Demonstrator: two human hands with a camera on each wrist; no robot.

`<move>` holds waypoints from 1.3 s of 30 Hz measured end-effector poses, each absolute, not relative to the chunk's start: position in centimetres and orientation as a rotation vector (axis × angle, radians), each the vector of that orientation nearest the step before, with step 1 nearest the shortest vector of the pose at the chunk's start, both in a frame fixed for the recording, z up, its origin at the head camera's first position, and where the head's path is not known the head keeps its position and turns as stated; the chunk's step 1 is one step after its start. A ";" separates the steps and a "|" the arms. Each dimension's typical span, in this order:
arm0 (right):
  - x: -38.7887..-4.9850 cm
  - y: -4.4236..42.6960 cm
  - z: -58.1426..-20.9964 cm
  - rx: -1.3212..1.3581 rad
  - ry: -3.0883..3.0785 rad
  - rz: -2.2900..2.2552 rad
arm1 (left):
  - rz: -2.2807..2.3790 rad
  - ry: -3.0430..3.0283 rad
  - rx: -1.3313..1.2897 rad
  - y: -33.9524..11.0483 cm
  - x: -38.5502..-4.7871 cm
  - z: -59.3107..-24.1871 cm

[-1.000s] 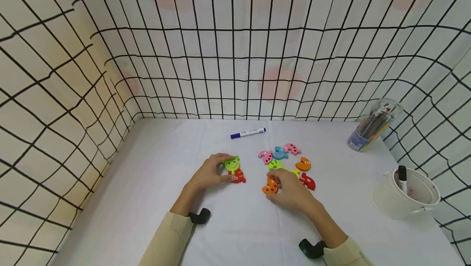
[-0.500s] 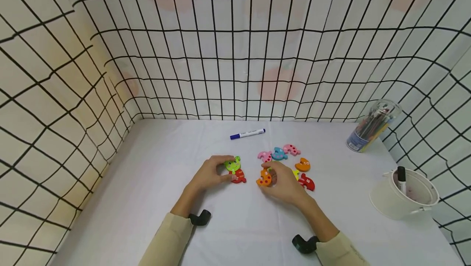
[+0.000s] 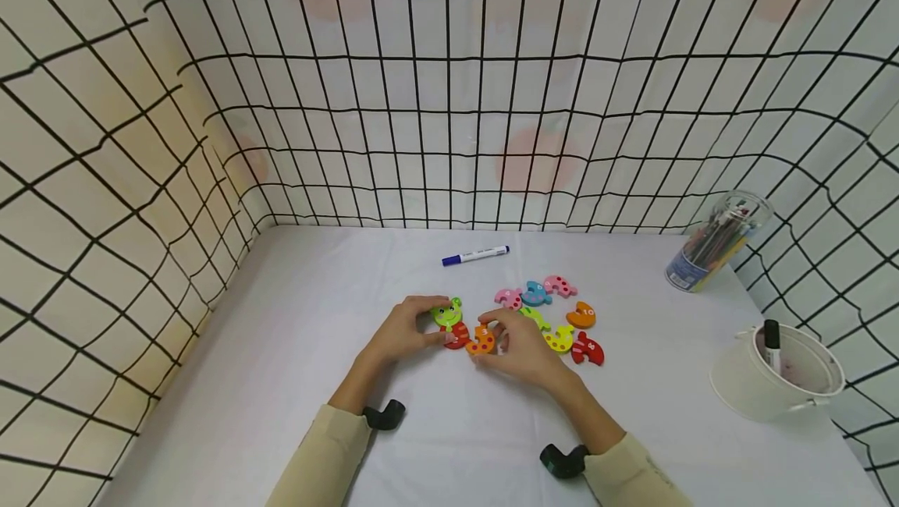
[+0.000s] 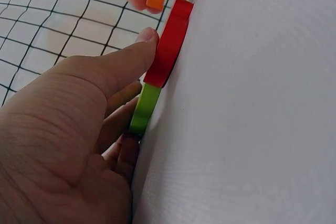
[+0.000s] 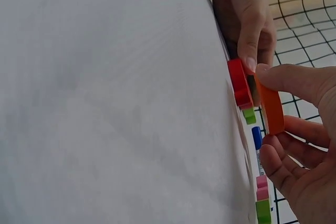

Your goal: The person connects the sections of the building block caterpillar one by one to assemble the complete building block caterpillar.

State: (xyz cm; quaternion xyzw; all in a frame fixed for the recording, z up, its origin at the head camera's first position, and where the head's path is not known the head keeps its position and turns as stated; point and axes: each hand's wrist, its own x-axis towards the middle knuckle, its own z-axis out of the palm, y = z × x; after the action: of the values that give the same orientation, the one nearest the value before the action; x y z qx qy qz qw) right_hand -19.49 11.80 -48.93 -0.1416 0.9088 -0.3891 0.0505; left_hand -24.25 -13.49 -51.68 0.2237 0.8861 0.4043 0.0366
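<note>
The thick, dotted orange crescent-shaped piece marked 3 point(image 3: 481, 342) is held just off the table, pinched between the thumb and fingers of the right hand point(image 3: 523, 347). It's right beside a striped red curved piece point(image 3: 458, 335), though from here I can't tell whether the two touch. That red one lies against a bright green smiling face piece point(image 3: 446, 314), and the left hand point(image 3: 407, 327) grips the pair, thumb on the red, fingers curled by the green.

Over to the right sits a loose cluster: a dotted yellow curved piece point(image 3: 559, 339) touching or nearly touching a red piece marked 8 point(image 3: 587, 349), an orange piece marked 10 point(image 3: 581, 315), a light green curved piece point(image 3: 535, 317), and a blue piece point(image 3: 536, 294) between two pink dotted ones point(image 3: 559, 285). Beyond lies a slim white marker with a blue cap point(image 3: 475, 256), all on a white cloth point(image 3: 435, 437). Far right, a clear, pencil-filled jar point(image 3: 684, 269) tilts behind a round white bucket point(image 3: 744, 382)
</note>
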 end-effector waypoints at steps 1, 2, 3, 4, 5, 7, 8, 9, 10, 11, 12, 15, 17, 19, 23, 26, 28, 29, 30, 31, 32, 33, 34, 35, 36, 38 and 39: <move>-19.5 11.7 -49.0 -0.432 2.769 -1.177 | 1.241 2.720 0.683 -13.5 -24.2 -51.6; -19.6 11.7 -49.1 -0.433 2.766 -1.174 | 1.238 2.720 0.680 -13.4 -24.2 -51.6; -19.6 11.6 -49.1 -0.432 2.764 -1.171 | 1.238 2.717 0.675 -13.4 -24.2 -51.5; -19.7 11.6 -49.2 -0.434 2.763 -1.168 | 1.237 2.715 0.671 -13.4 -24.2 -51.5; -19.7 11.6 -49.2 -0.434 2.762 -1.162 | 1.236 2.717 0.675 -13.3 -24.2 -51.5; -19.8 11.5 -49.3 -0.431 2.761 -1.156 | 1.238 2.714 0.674 -13.2 -24.2 -51.6; -19.8 11.5 -49.4 -0.433 2.761 -1.152 | 1.237 2.714 0.676 -13.2 -24.2 -51.6; -19.9 11.5 -49.4 -0.434 2.761 -1.151 | 1.240 2.712 0.678 -13.2 -24.3 -51.7; -19.9 11.5 -49.5 -0.439 2.759 -1.149 | 1.243 2.710 0.681 -13.1 -24.3 -51.8; -19.9 11.5 -49.6 -0.443 2.760 -1.150 | 1.245 2.709 0.684 -13.1 -24.3 -51.9; -19.9 11.5 -49.7 -0.447 2.759 -1.154 | 1.247 2.704 0.679 -13.1 -24.3 -52.0; -19.9 11.4 -49.9 -0.457 2.761 -1.168 | 1.256 2.699 0.679 -13.0 -24.2 -52.2; -19.8 11.3 -50.1 -0.455 2.771 -1.172 | 1.253 2.700 0.678 -13.0 -24.2 -52.2; -19.9 11.1 -50.2 -0.445 2.776 -1.168 | 1.252 2.701 0.677 -13.0 -24.2 -52.2; -19.9 10.8 -50.3 -0.423 2.777 -1.146 | 1.243 2.704 0.671 -12.9 -24.2 -52.2; -19.9 10.7 -50.2 -0.406 2.767 -1.136 | 1.235 2.709 0.666 -13.0 -24.1 -52.2; -19.8 10.7 -50.3 -0.398 2.772 -1.127 | 1.236 2.710 0.666 -13.0 -24.1 -52.1; -19.9 10.7 -50.3 -0.393 2.771 -1.128 | 1.236 2.711 0.665 -13.0 -24.1 -52.0; -19.9 10.7 -50.4 -0.392 2.772 -1.128 | 1.239 2.711 0.666 -13.0 -24.1 -52.0; -19.9 10.7 -50.4 -0.394 2.774 -1.131 | 1.241 2.713 0.668 -13.0 -24.1 -51.9; -19.9 10.6 -50.5 -0.396 2.776 -1.137 | 1.244 2.714 0.668 -13.1 -24.1 -51.8; -19.9 10.6 -50.5 -0.399 2.775 -1.148 | 1.248 2.713 0.666 -13.1 -24.1 -51.7; -19.8 10.6 -50.6 -0.405 2.770 -1.162 | 1.249 2.713 0.663 -13.2 -24.1 -51.7; -19.8 10.6 -50.6 -0.410 2.764 -1.177 | 1.250 2.712 0.659 -13.2 -24.1 -51.7; -19.8 10.6 -50.6 -0.418 2.760 -1.191 | 1.253 2.712 0.658 -13.3 -24.0 -51.7; -19.6 10.7 -50.5 -0.422 2.755 -1.211 | 1.254 2.707 0.653 -13.3 -24.1 -51.6; -19.6 10.7 -50.5 -0.422 2.754 -1.215 | 1.255 2.703 0.653 -13.3 -24.1 -51.6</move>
State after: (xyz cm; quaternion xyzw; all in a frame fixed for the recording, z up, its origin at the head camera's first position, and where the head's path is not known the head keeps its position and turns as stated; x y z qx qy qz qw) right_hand -19.62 10.70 -50.50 -0.1387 0.9049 -0.3991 0.0509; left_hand -24.11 -13.28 -51.59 0.2139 0.8850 0.4109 0.0456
